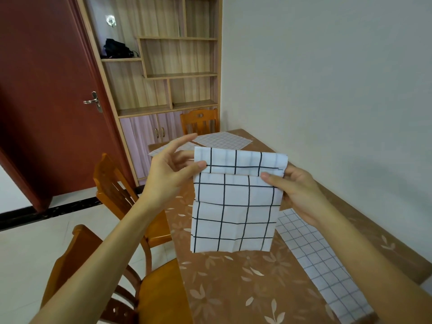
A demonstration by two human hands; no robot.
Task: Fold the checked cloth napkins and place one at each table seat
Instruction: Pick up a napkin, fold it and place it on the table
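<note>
White checked napkin (233, 206) hangs, long axis vertical | left hand (168, 170) and right hand (298, 194) pinch top corners

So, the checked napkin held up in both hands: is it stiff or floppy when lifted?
Probably floppy: the napkin hangs straight down from the fingers and its top folds over. Likely light, since two pinches near the top carry it. Creases show, so it may keep folds.

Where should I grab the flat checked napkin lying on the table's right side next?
The flat checked napkin lies thin against the table, nothing raised. Probably pinch its near left corner from above and the left, working fingertips under the edge; the right forearm hides its right side.
</note>
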